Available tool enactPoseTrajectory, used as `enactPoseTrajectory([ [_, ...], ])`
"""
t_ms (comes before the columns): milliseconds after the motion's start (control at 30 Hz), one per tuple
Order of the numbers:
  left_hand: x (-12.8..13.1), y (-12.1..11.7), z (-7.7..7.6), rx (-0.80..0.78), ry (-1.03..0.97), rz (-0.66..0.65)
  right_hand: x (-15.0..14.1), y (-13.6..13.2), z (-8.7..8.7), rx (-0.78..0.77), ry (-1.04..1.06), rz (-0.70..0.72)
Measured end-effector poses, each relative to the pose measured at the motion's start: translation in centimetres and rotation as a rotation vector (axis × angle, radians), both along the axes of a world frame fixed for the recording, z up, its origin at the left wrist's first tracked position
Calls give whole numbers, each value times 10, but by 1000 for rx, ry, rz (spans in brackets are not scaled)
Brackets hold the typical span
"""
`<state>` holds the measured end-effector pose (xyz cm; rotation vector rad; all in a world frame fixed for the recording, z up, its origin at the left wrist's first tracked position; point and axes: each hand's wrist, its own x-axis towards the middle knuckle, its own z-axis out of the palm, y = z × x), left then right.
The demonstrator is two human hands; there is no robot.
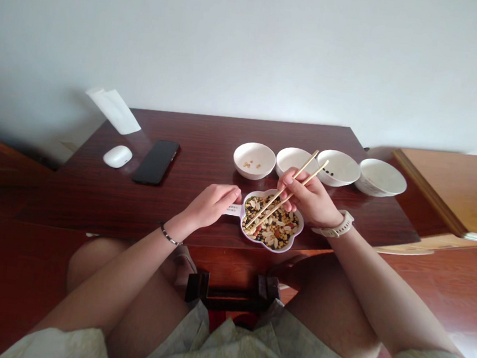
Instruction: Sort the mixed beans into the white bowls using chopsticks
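– Bamboo chopsticks (270, 202) in the right hand (309, 199)?
– Yes, gripped about midway, both sticks closed in the fingers, tips down in the bean mix (278, 232). Whether a bean sits between the tips, I cannot tell.
– Left hand (210, 205)?
– Well apart from the right, pinching the tab handle (232, 209) of a flower-shaped dish (266, 247) with a lilac rim, at the table's near edge.
– How will these handle?
– Beans look small, hard, light and slick, apt to roll off smooth sticks; best taken round the middle, tips close together. Dish looks light and could shift, so the tab seems the place to steady it.
– Surroundings?
– Glossy dark reddish wood table (72, 209). Four white bowls in a far row: the leftmost bowl (253, 172) holds pale beans, the third bowl (338, 181) dark ones. Far left, a black phone (156, 162), white mouse (117, 156) and white paper (114, 111). Pale wall (250, 46) beyond.
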<state>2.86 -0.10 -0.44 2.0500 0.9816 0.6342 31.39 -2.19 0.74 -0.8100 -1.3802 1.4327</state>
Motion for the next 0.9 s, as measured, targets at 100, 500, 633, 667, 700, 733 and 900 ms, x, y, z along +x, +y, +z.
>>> enactPoseTrajectory([
  [100, 0, 0, 0, -4, -1, -4, 1, 0, 0, 11, -16, 26],
  [500, 0, 0, 1, -7, -2, -6, -1, -1, 1, 40, -25, 40],
  [633, 0, 0, 1, -4, -3, -5, -1, -1, 1, 48, -31, 36],
  [667, 0, 0, 1, -4, -4, -6, -1, -2, 2, 47, -32, 35],
  [700, 0, 0, 1, -4, -5, -7, -1, -2, 2, 44, -32, 34],
  [733, 1, 0, 1, -4, -5, -7, -2, -2, 2, 42, -29, 32],
  [900, 1, 0, 1, -4, -2, -3, -5, -4, 5, 41, -20, 27],
])
